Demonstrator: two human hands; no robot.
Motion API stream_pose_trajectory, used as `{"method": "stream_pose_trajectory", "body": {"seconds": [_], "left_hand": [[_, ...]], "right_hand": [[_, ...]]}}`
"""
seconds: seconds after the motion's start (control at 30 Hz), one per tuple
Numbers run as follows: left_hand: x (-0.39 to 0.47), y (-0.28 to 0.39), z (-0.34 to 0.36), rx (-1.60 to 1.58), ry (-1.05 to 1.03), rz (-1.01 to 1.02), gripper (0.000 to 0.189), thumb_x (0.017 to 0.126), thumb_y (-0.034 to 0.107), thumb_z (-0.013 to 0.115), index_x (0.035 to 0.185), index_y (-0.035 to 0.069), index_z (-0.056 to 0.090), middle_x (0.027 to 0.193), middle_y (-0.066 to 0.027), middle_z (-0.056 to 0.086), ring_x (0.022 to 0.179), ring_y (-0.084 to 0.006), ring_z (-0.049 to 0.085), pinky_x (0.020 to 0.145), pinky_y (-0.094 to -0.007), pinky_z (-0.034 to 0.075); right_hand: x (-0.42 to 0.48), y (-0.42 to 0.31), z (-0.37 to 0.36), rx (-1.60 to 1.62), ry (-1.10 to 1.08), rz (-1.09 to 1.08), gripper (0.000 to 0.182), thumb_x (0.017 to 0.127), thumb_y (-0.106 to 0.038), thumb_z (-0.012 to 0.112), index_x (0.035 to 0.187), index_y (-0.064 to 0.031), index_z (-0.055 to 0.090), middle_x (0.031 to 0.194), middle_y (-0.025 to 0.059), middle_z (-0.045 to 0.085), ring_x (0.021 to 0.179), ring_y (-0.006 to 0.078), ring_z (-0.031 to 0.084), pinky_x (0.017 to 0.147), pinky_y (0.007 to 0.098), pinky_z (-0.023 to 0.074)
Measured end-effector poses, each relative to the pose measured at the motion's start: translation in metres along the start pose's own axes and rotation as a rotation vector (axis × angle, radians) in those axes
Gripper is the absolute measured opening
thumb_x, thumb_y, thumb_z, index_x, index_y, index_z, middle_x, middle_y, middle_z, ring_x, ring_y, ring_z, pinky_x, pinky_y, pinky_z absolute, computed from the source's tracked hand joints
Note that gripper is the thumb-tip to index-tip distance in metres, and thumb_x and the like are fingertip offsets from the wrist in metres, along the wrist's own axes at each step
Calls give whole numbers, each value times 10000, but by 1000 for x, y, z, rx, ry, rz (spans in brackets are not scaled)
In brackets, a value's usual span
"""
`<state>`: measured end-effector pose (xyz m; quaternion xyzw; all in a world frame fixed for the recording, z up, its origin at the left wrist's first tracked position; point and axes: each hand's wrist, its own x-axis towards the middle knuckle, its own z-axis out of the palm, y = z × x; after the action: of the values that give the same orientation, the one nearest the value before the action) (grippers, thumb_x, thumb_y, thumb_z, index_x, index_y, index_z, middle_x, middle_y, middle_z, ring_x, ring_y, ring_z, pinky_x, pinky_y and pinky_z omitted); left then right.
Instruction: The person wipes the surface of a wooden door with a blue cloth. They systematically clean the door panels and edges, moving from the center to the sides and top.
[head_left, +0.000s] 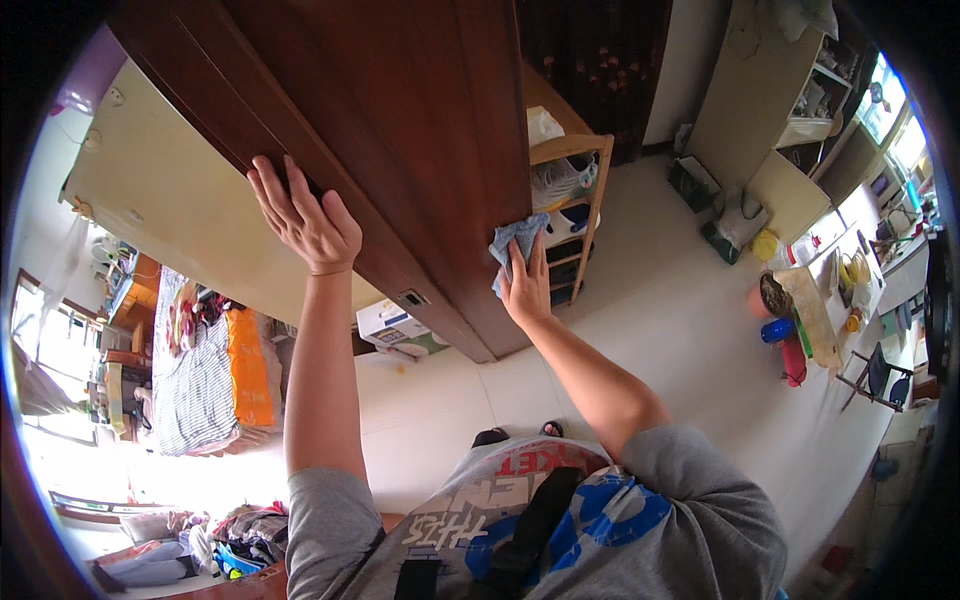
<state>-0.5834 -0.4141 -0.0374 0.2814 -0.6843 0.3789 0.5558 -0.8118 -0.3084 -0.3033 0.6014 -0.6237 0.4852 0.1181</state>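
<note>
A dark reddish-brown wooden door or door panel (420, 150) rises before me, with a metal latch plate (412, 298) set in its narrow side. My left hand (307, 217) lies with its palm towards the frame edge, fingers extended and a little apart, holding nothing. On the broad face, near its right edge, my right hand (529, 285) presses a crumpled blue-grey cloth (517, 238) against the wood. Part of the cloth is hidden under the fingers.
Just behind the panel's right edge stands a wooden shoe rack (596, 202) with shoes. A white box (386, 326) is on the floor at the left. Bags (739, 217) stand near a cabinet at the right, and a cluttered table (817, 311) lies farther right.
</note>
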Motion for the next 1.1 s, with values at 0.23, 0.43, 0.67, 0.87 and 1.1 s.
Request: {"method": "stream_pose_trajectory", "body": {"seconds": [0.23,0.43,0.67,0.87,1.1], "left_hand": [[0,1,-9,-27,-40,-40,483,1044,188,450,1447,-77,477,1603,-298,346,1490,-508,307,1223,-570,269],[27,59,-41,9,-87,-241,523,919,47,583,1430,-39,505,1558,-279,412,1444,-468,394,1164,-556,342],[12,139,-23,-285,-372,-143,695,914,273,665,1506,-12,440,1538,-252,434,1447,-422,409,1193,-520,338],[35,131,-3,-64,-381,-88,695,937,361,625,1522,27,454,1596,-225,349,1491,-411,327,1211,-566,272],[172,77,-3,101,-179,-23,682,867,260,714,1518,221,514,1595,-146,371,1459,-345,381,1155,-599,314]], "right_hand": [[105,-61,-52,69,192,-129,599,962,-332,658,1527,-217,494,1658,334,163,1465,580,266,1106,638,320],[215,-127,-131,-9,205,-319,507,1017,-453,555,1472,-231,578,1703,227,162,1496,576,196,1145,625,249],[193,-141,-141,362,-111,-316,525,1088,-442,419,1517,-161,530,1701,222,177,1538,500,186,1205,588,249],[192,-102,-144,315,140,-295,484,1075,-294,507,1511,-84,489,1654,235,291,1499,421,341,1180,533,338],[261,-104,-122,189,255,-271,621,1081,-322,476,1628,-144,242,1668,256,208,1493,471,311,1138,565,387]]}}
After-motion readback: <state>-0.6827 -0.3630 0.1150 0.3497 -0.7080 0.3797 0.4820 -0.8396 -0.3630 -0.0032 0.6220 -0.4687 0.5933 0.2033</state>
